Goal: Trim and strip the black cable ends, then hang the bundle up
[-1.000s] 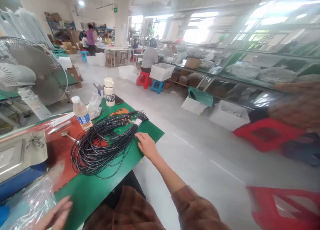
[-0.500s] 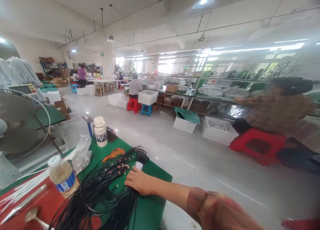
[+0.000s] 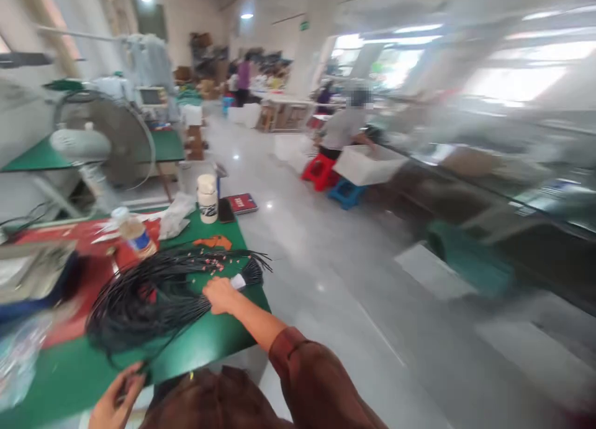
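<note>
A looped bundle of thin black cables (image 3: 135, 311) lies on the green table top (image 3: 214, 342). My right hand (image 3: 220, 295) is closed around the bundle beside its white band (image 3: 238, 282); the cut ends fan out beyond it. At the table's near edge my left hand (image 3: 118, 395) is curled, thumb and fingers closed on a dark strand that runs from the cables. Blur hides exactly how it grips. Small pinkish bits (image 3: 215, 266) are scattered by the cables, close to an orange piece (image 3: 213, 241).
A cream flask (image 3: 207, 199), a dark phone (image 3: 226, 210), a red box (image 3: 242, 203), a plastic bag (image 3: 177, 216) and a bottle (image 3: 136, 233) stand at the back. A large fan (image 3: 116, 137) is left. Beyond the aisle, a person (image 3: 344, 128) sits by a white crate (image 3: 370, 164).
The view has swung left and down, bringing my left hand and more of the table into sight. My right hand stays by the white band. The nearby seated person has left the view.
</note>
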### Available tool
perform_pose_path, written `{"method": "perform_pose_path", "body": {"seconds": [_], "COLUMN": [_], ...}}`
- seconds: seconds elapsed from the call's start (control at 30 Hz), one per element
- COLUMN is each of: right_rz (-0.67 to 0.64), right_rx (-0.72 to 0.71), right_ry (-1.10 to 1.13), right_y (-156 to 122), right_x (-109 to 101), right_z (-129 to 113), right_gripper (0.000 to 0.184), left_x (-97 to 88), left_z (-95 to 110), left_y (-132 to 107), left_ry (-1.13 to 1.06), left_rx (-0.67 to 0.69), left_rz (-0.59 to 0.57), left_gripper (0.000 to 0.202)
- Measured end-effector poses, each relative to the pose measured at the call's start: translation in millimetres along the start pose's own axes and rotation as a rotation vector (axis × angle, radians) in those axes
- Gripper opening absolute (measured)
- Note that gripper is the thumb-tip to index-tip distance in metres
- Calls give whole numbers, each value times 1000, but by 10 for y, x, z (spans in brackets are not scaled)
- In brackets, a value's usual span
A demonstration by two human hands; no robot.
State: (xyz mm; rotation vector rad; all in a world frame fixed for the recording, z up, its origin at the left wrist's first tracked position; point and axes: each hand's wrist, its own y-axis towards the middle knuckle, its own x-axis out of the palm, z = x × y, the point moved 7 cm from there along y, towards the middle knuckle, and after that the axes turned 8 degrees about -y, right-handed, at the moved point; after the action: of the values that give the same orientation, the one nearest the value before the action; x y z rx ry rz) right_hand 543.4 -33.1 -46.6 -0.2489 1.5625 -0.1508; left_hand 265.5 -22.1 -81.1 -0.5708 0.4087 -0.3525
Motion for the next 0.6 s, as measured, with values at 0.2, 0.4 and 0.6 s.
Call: {"method": "perform_pose_path", "body": {"seconds": [0.2,0.4,0.6], "right_rz": [-59,-45,-41], "right_rx": [-142,-201,-241], "right_ry": [41,108,332], "right_y": [-221,-518,-806], "right_x": [-146,-465,-730], "right_z": [127,453,454], "right_gripper": [31,22,16], "left_x": [665,1145,1408], "left_z": [-146,240,241], "left_y": [-660,-645,-332], "left_ry": [-680,-763,-966], "left_rx": [-236,2,38], "left_rz": [-175,-637,-659], "left_gripper": [44,55,84]}}
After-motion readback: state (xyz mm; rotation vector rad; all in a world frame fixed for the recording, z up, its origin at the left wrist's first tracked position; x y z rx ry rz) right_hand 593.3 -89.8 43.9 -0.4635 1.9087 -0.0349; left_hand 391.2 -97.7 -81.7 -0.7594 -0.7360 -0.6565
